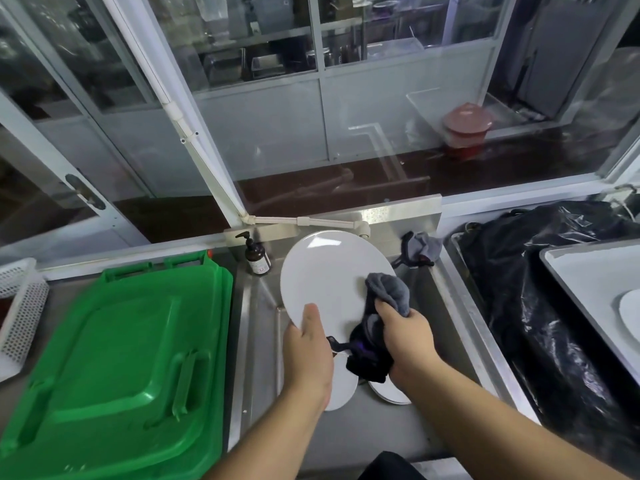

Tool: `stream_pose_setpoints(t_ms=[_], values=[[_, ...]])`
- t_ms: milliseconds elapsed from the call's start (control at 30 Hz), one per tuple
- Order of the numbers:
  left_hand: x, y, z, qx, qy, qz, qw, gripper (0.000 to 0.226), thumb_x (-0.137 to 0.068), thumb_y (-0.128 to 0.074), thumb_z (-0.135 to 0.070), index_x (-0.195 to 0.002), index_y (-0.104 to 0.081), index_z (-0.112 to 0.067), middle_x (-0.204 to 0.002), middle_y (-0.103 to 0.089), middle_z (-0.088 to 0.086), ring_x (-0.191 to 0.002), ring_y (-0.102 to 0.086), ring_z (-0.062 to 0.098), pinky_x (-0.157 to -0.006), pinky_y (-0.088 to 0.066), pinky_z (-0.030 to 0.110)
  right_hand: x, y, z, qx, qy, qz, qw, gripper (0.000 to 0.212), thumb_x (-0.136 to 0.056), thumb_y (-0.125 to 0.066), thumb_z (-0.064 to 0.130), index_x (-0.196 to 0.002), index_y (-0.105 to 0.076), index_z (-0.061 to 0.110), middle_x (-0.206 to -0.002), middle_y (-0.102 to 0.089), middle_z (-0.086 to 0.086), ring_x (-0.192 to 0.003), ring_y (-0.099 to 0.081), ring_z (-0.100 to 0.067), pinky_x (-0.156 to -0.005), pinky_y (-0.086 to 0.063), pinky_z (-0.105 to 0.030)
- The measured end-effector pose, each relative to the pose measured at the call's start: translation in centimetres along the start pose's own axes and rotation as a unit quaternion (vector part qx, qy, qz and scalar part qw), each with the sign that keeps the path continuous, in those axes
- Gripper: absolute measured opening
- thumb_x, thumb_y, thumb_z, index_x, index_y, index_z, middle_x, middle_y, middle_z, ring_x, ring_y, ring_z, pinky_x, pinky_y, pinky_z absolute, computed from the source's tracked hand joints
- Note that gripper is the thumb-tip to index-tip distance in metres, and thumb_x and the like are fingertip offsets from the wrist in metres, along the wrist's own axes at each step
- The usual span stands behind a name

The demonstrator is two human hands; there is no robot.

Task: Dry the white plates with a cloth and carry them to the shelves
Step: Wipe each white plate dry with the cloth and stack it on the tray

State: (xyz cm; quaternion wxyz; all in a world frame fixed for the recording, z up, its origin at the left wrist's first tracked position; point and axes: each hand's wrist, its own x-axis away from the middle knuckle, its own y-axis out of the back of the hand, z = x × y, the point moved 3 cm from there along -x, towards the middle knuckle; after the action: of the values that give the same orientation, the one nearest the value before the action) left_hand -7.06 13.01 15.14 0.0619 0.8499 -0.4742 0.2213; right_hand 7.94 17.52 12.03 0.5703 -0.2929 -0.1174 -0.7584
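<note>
White plate (322, 282) tilts up over the sink at centre frame; left hand (306, 355) grips its lower rim; right hand (408, 332), just beside, presses a bunched grey cloth (389, 294) against its right face

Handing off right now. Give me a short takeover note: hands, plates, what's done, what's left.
Left hand grips the white plate by its lower edge, tilted over the sink.
Right hand grips the grey cloth, pressed on the plate's face.
Two more plates lie in the sink below.
Done: wiping under way.
Left: finish this plate, dry the others, carry all to the shelves.
</note>
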Motion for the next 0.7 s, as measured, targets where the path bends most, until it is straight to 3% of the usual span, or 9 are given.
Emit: stream_pose_setpoints(t_ms=[100,200,267,333,467,567,633,700], values=[[-0.5,0.2,0.2,0.029,0.034,0.024,0.999,0.023,-0.106,-0.053,-0.022,-0.110,-0.075,-0.022,-0.105,-0.082,0.003,-0.090,-0.080,0.026,-0.070,-0.064,0.039,-0.3,0.3,0.3,-0.003,0.014,0.010,1.000,0.012,-0.096,-0.073,0.021,-0.096,-0.074,0.009,-0.079,-0.077,-0.009,-0.071,-0.074,-0.027,-0.065,-0.063,-0.039],[-1.0,1.1,-0.6,0.022,0.038,0.050,0.998,0.017,-0.102,-0.060,-0.011,-0.113,-0.073,-0.013,-0.106,-0.082,0.008,-0.088,-0.080,0.025,-0.067,-0.064,0.037,-1.1,0.7,2.0,0.021,0.050,0.041,0.998,0.008,-0.096,-0.073,0.017,-0.096,-0.074,0.009,-0.076,-0.077,-0.008,-0.068,-0.074,-0.021,-0.063,-0.062,-0.035],[-1.6,2.0,-1.8,0.009,0.025,0.053,0.998,0.015,-0.100,-0.064,-0.011,-0.112,-0.072,-0.012,-0.101,-0.082,0.006,-0.083,-0.080,0.021,-0.062,-0.062,0.033,-1.6,1.2,3.4,0.086,0.096,0.068,0.989,0.006,-0.095,-0.074,0.018,-0.094,-0.075,0.012,-0.086,-0.079,-0.014,-0.079,-0.074,-0.024,-0.074,-0.061,-0.041],[-2.5,3.0,-3.6,-0.008,0.019,0.057,0.998,0.013,-0.100,-0.065,-0.013,-0.111,-0.072,-0.013,-0.096,-0.082,0.006,-0.078,-0.079,0.019,-0.061,-0.060,0.030,-1.9,1.8,5.2,0.169,0.163,0.103,0.967,0.003,-0.094,-0.075,0.019,-0.091,-0.076,0.018,-0.086,-0.080,-0.005,-0.080,-0.074,-0.017,-0.073,-0.060,-0.034],[-3.6,4.3,-6.0,-0.100,0.037,0.124,0.987,0.021,-0.102,-0.064,-0.021,-0.118,-0.071,-0.009,-0.105,-0.081,0.010,-0.091,-0.078,0.026,-0.078,-0.059,0.034,-1.8,1.9,7.9,0.296,0.238,0.182,0.907,0.004,-0.093,-0.077,0.019,-0.095,-0.075,0.023,-0.083,-0.079,0.009,-0.076,-0.072,-0.003,-0.067,-0.057,-0.019],[-3.7,4.3,-6.1,-0.145,0.007,0.137,0.980,0.022,-0.106,-0.059,-0.023,-0.116,-0.072,-0.008,-0.100,-0.082,0.007,-0.086,-0.080,0.019,-0.062,-0.061,0.026,-2.0,1.4,7.3,0.276,0.222,0.173,0.919,0.003,-0.094,-0.077,0.020,-0.096,-0.075,0.020,-0.085,-0.079,0.005,-0.078,-0.071,-0.007,-0.072,-0.058,-0.025],[-3.6,3.9,-5.8,-0.142,-0.016,0.107,0.984,0.025,-0.104,-0.063,-0.028,-0.115,-0.071,-0.007,-0.102,-0.082,0.010,-0.089,-0.079,0.024,-0.065,-0.063,0.033,-2.2,1.2,6.4,0.237,0.205,0.143,0.939,0.006,-0.094,-0.077,0.023,-0.097,-0.075,0.019,-0.091,-0.080,-0.002,-0.083,-0.072,-0.013,-0.076,-0.058,-0.029],[-3.1,3.4,-5.1,-0.133,-0.030,0.071,0.988,0.039,-0.091,-0.068,-0.042,-0.109,-0.071,-0.008,-0.103,-0.080,0.014,-0.096,-0.077,0.034,-0.081,-0.065,0.050,-2.4,1.2,5.7,0.204,0.202,0.111,0.951,0.003,-0.094,-0.076,0.024,-0.094,-0.076,0.021,-0.088,-0.080,0.000,-0.085,-0.074,-0.015,-0.073,-0.058,-0.027]])
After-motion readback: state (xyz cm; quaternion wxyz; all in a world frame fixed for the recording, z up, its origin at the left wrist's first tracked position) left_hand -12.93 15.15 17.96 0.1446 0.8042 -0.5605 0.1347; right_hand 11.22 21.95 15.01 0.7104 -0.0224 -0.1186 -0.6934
